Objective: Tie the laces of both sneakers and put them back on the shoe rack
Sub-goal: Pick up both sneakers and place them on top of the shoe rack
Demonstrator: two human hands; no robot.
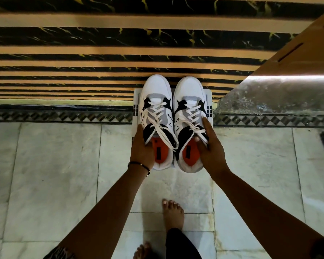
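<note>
Two white, grey and black sneakers with orange insoles stand side by side, toes pointing away from me, on a small white rack (135,101) at the foot of the stairs. My left hand (142,148) grips the outer side and collar of the left sneaker (155,101). My right hand (209,148) grips the outer side of the right sneaker (190,101), thumb inside its opening. White laces lie across both tongues; a loose lace end of the left sneaker trails toward its heel.
A staircase (101,43) with dark marbled risers and tan treads rises beyond the shoes. A tan wall and a grey ledge (279,94) stand at the right. Pale marble floor tiles (54,174) spread below, where my bare feet (173,214) stand.
</note>
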